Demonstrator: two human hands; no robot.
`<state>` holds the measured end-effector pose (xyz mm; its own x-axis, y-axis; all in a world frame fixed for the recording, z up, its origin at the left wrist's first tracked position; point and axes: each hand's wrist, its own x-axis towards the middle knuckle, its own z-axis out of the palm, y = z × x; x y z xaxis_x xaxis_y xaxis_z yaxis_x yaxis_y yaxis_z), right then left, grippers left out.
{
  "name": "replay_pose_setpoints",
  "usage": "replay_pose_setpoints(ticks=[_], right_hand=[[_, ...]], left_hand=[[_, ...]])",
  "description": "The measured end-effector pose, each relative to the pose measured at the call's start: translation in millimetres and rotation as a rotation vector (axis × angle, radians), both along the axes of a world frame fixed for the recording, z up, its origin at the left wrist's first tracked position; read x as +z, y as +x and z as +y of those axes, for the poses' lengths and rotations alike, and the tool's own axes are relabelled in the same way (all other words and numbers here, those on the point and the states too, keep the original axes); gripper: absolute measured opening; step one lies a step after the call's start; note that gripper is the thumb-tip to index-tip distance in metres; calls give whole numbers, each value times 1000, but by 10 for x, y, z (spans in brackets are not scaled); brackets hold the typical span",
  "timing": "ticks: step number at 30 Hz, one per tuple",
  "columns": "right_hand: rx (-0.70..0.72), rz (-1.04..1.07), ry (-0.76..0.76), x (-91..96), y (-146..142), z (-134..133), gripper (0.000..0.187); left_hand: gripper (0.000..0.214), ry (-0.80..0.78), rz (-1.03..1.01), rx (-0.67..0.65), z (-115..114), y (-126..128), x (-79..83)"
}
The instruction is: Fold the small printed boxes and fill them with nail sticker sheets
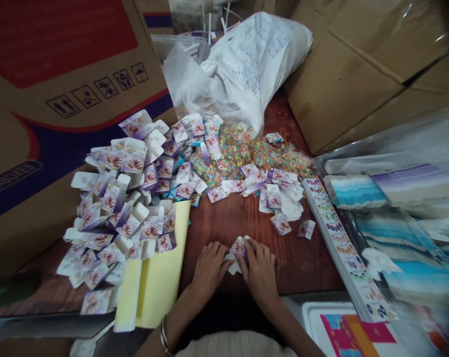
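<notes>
Large cardboard cartons point(343, 84) and a white plastic sack point(254, 59) crowd a reddish-brown wooden table point(224, 220).

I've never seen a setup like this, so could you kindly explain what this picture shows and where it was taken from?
There is no machine here. The single picture comes from a camera worn on a person's head, looking forward and down, so the bare arms at the bottom are that person's own. The left hand and right hand together hold a printed cardboard box blank above a wooden table. Nearby lie a heap of similar blanks, tiny multicoloured pieces, a yellow sheet and a white plastic sack.
</notes>
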<state>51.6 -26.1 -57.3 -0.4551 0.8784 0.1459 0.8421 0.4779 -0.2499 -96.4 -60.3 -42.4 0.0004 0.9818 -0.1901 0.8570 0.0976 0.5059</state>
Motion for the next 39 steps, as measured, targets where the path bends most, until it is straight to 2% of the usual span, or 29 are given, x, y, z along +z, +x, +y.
replay_pose_setpoints(ticks=[4, 7, 10, 12, 15, 16, 18, 21, 24, 27, 29, 31, 34, 36, 39], right_hand=[[-6, 101, -38, -20, -18, 14, 25], [-60, 282, -93, -39, 0, 114, 20], [-66, 509, -230, 56, 38, 277, 21], [-8, 624, -379, 224, 59, 387, 22], [166, 699, -583, 560, 61, 514, 20], [228, 705, -627, 664, 55, 545, 21], [326, 711, -687, 820, 37, 600, 21], [404, 728, -744, 895, 20, 667, 23], [354, 772, -752, 826, -3, 677, 19], [160, 905, -688, 703, -73, 557, 13], [9, 975, -614, 622, -146, 407, 30], [-107, 1009, -527, 551, -227, 242, 45], [-237, 1086, -390, 481, -324, 64, 56], [-260, 1099, -330, 464, -361, 31, 52], [-174, 1051, -393, 490, -389, 93, 36]], left_hand=[[16, -44, -81, 56, 1, 17, 23], [14, -51, -203, 115, 17, 27, 5], [30, -40, -355, 191, 90, -1, 47], [43, -128, -669, 237, 153, -37, 135], [51, -492, -1420, 176, 215, -90, 323], [52, -599, -1607, 146, 222, -102, 386], [50, -683, -1761, 141, 218, -112, 495], [43, -640, -1746, 236, 192, -110, 594], [37, -525, -1628, 352, 183, -113, 625], [35, -355, -1521, 402, 210, -99, 622], [36, -208, -1459, 451, 238, -48, 614], [35, -64, -1362, 560, 262, 41, 604], [32, 159, -1219, 695, 272, 195, 580], [32, 271, -1142, 721, 268, 258, 558], [32, 298, -1043, 710, 265, 255, 526]])
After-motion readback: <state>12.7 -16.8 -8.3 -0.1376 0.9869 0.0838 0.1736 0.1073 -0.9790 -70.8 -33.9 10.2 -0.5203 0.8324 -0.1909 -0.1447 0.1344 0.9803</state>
